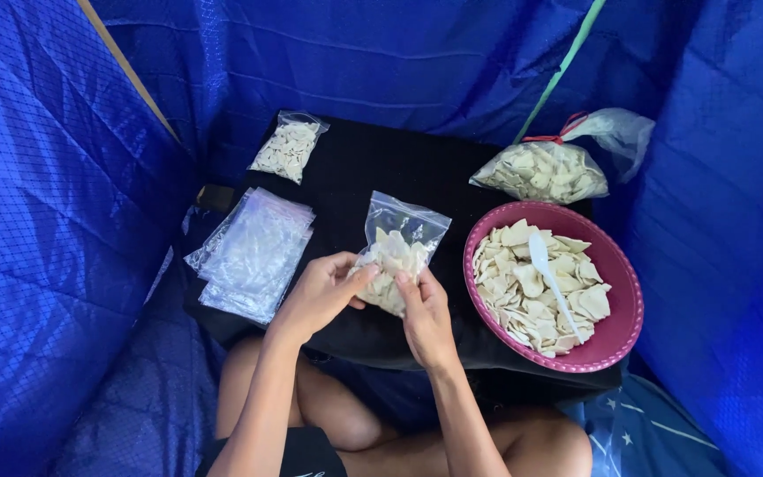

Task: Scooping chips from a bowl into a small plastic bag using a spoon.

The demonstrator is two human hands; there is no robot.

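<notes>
Both my hands hold a small clear zip bag (396,250) part-filled with pale chip-like pieces, lying on a black cloth-covered surface (373,163). My left hand (321,294) grips the bag's lower left side. On its lower right edge my right hand (426,316) pinches it with the fingertips. The bag's top points away from me.
A pink bowl (620,283) of the same pale pieces with a white plastic spoon (551,281) stands at the right. Behind it lies a larger clear bag (545,172) of pieces. A stack of empty zip bags (256,252) lies left, a filled small bag (289,148) at the back left. Blue tarp walls surround.
</notes>
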